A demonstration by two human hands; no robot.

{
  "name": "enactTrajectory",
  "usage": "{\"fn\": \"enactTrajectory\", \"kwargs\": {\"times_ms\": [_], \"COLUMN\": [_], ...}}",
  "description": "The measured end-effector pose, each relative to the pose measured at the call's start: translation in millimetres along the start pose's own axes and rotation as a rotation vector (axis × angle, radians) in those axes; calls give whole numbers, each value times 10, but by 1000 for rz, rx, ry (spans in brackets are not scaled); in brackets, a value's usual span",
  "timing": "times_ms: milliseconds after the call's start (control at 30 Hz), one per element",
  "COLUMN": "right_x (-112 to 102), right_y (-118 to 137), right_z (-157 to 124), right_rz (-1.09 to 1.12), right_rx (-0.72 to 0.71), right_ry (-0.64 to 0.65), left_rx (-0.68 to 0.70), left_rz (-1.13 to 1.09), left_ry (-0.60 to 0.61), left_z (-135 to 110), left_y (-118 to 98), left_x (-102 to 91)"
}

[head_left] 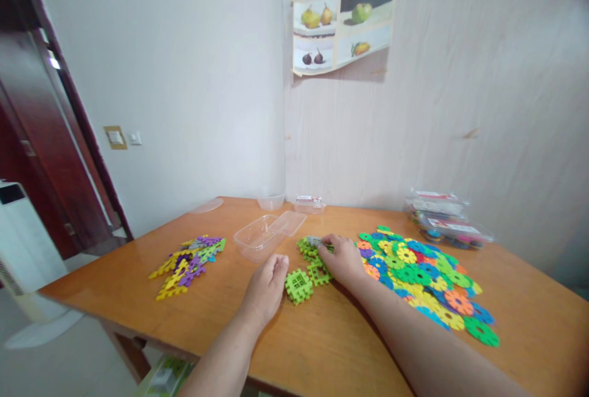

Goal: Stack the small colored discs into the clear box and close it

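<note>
My left hand [267,286] is closed on the table, thumb uppermost and fingertips hidden. Just right of it sits a lime-green square interlocking block [299,287], made of notched plastic pieces. I cannot tell whether the fingers grip it. My right hand [344,260] bends over a small pile of green interlocking pieces [307,248], its thumb and fingers closing on a piece there. A grey piece [313,240] lies at the top of that pile. Another green square piece [319,273] lies between the two hands.
Yellow and purple interlocking pieces [186,268] lie at left. Colourful notched discs [418,274] spread on the right, beside my forearm. A clear plastic box [257,238], its lid [289,223] and a bowl [271,201] stand behind. Packed clear boxes [453,228] are stacked at back right.
</note>
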State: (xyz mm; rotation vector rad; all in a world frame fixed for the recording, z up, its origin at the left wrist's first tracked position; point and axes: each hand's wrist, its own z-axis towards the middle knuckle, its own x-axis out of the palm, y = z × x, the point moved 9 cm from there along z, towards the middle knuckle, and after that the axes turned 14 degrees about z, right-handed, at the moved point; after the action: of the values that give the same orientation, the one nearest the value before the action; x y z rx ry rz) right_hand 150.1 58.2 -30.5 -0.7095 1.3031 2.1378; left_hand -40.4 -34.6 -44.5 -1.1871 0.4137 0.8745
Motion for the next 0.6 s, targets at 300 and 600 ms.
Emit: {"fn": "enactTrajectory", "kwargs": {"times_ms": [300, 600], "right_x": [-149, -281], "right_y": [32, -89], "right_z": [49, -24], "right_rz": [39, 73], "right_rx": [-14, -92], "right_ry": [-4, 279], "left_rx": [-4, -17], "left_rz": [-22, -35], "left_ry": [-1, -6], "left_z": [3, 6], "left_y": [10, -4], "left_x": [-5, -16]}}
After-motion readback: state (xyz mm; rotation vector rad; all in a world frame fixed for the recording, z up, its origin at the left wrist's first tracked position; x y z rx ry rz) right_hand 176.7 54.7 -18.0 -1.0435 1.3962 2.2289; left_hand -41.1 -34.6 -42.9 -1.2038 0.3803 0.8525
